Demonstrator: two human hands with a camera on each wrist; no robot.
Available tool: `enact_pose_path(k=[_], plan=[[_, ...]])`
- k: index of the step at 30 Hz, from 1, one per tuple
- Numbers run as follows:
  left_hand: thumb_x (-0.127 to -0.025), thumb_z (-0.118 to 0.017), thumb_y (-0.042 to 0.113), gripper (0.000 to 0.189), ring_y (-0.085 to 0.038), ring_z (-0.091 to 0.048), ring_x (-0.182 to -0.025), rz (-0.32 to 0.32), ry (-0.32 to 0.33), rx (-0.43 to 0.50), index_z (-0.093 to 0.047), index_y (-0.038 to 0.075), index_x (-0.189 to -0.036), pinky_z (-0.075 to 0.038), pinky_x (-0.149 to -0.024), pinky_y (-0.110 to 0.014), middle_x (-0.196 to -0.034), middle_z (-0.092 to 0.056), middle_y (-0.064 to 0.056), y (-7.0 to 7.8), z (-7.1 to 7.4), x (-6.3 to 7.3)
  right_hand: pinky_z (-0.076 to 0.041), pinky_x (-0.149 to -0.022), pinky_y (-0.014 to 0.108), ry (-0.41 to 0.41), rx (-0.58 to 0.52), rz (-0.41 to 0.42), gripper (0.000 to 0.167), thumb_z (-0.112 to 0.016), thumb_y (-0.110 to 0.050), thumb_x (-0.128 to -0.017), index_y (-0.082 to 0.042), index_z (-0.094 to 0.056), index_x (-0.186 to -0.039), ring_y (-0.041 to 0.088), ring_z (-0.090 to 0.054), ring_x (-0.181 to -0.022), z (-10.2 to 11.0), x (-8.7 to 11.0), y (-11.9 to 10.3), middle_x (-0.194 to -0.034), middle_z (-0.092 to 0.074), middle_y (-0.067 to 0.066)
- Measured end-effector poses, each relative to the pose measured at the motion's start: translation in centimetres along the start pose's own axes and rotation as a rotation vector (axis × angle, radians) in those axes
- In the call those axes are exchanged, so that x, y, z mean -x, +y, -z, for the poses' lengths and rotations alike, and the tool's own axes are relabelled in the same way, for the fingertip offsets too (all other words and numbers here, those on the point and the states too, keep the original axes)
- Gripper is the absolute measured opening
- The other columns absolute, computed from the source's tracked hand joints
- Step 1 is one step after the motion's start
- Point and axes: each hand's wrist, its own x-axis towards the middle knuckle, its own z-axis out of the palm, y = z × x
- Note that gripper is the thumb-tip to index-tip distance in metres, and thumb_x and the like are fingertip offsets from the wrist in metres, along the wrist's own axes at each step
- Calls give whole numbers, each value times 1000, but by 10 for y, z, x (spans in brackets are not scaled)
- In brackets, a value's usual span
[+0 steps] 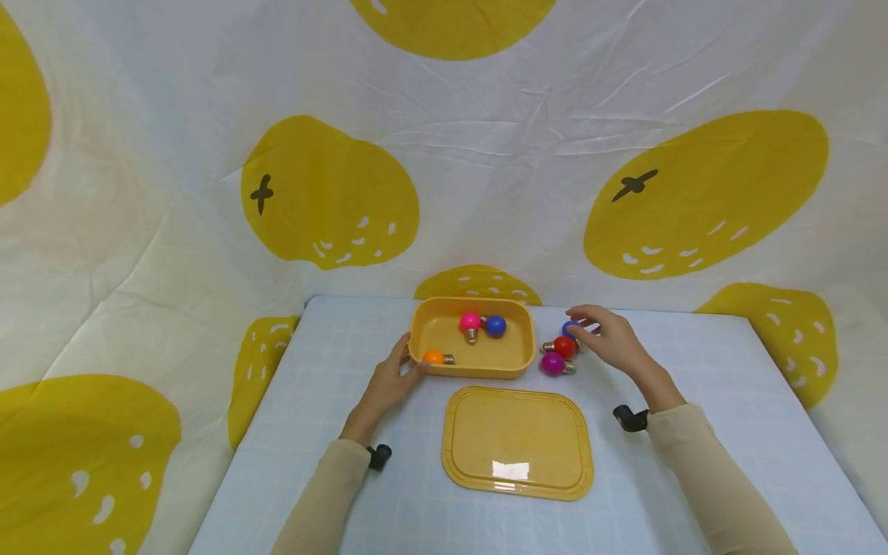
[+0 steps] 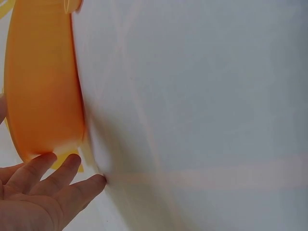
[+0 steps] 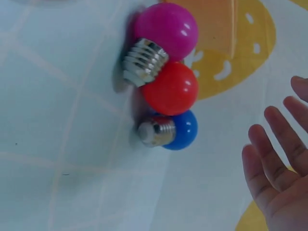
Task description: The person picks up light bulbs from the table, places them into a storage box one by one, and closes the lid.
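Observation:
My left hand [image 1: 390, 379] holds the left front corner of a yellow plastic box [image 1: 525, 339], thumb at the rim; in the left wrist view its fingers [image 2: 67, 192] lie against the box's end. Inside the box are a pink bulb [image 1: 470, 321], a blue bulb [image 1: 496, 326] and an orange bulb [image 1: 433, 357]. Right of the box, my right hand [image 1: 610, 337] hovers by a second blue bulb [image 3: 186, 130]. The right wrist view shows its fingers extended and apart from the bulbs. A red bulb [image 3: 172, 89] and a purple bulb [image 3: 169, 30] lie beside that blue one.
A flat yellow lid [image 1: 516, 439] lies on the table [image 1: 402, 493] in front of the box. Behind the table hangs a white cloth [image 1: 499, 177] printed with large yellow fruit. Each wrist carries a small black camera.

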Motion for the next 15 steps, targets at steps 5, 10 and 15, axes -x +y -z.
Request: enact_pose_path(k=[5, 10, 15], plan=[[-95, -66, 48, 83, -33, -43, -138, 5, 2, -4, -23, 22, -161, -27, -113, -61, -153, -43, -9, 1, 0, 0, -54, -84, 55, 41, -2, -14, 31, -69, -13, -96, 1, -64, -124, 38, -62, -105, -2, 2, 16, -116, -67, 21], [-95, -66, 48, 82, -32, -43, -138, -2, 1, -10, -24, 21, -161, -26, -113, -60, -153, -44, -8, 0, 0, 0, -53, -87, 56, 58, -13, -67, 32, -67, -14, -98, 1, -62, -126, 40, -61, -106, -5, 3, 29, -117, -66, 22], [-95, -66, 47, 82, -32, -44, -138, -6, 2, -8, -24, 19, -160, -26, -113, -61, -153, -44, -9, 0, 1, 0, -51, -92, 57, 40, -23, -181, 38, -64, -20, -100, -2, -57, -133, 41, -57, -112, -9, 2, 41, -124, -62, 22]])
